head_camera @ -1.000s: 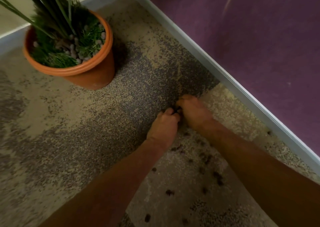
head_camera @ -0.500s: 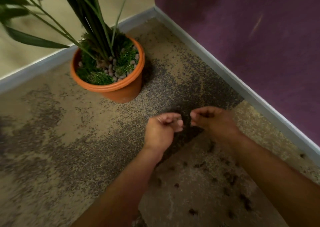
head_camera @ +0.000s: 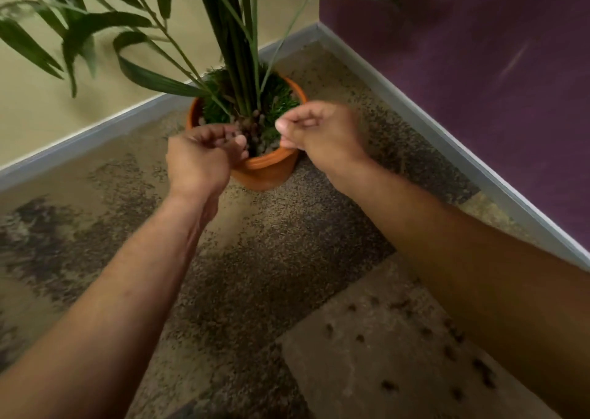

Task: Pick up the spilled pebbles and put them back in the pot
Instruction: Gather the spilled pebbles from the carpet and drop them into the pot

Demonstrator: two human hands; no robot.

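Here, left hand (head_camera: 204,157), right hand (head_camera: 322,131) — curled over pot (head_camera: 271,169)

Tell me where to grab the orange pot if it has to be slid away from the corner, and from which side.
Grip the orange pot at its thick rolled rim, probably from the near side facing the person. The wall tapers downward, so the fingers would slip lower down, and the plant crowds the top. The left hand and right hand hover curled at that rim.

Two bare forearms, no sleeves, left hand (head_camera: 199,160) and right hand (head_camera: 322,129) ungloved
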